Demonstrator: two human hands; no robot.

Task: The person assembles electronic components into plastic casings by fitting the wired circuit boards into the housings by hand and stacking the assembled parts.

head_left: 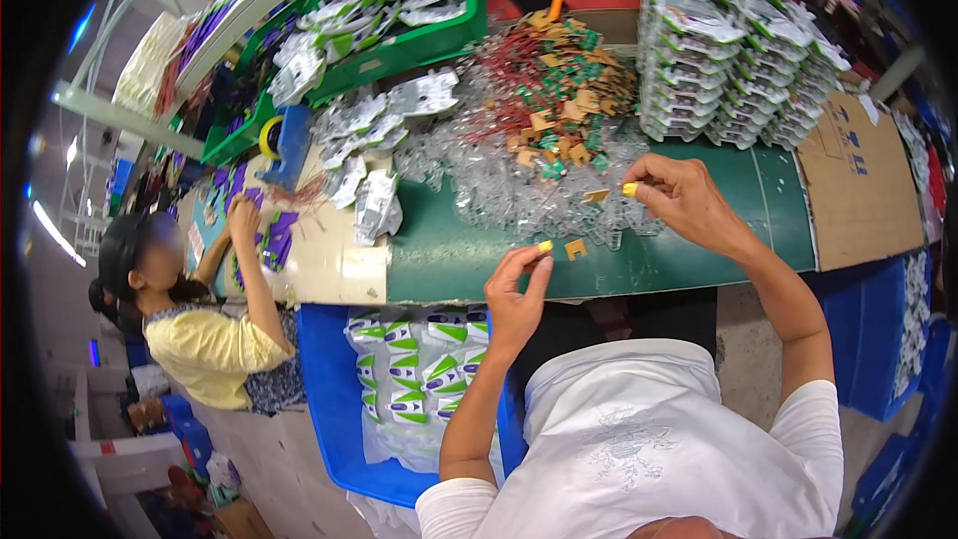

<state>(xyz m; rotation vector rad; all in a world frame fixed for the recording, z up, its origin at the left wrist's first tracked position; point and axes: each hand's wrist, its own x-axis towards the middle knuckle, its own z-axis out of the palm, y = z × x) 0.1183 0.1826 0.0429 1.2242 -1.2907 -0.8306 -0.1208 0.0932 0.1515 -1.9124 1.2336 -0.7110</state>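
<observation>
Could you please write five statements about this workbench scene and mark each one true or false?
1. A small tan notched piece lies near the person's left hand. True.
2. The co-worker in the yellow top is on the person's right. False: the co-worker is on the left.
3. Yellow finger coverings show on the left hand and the right hand. True.
4. The large blue plastic bin on the person's left holds only purple parts. False: white-and-green plastic parts show in that bin.
5. Tall stacks of white-and-green plastic shells stand beyond the right hand. True.
</observation>
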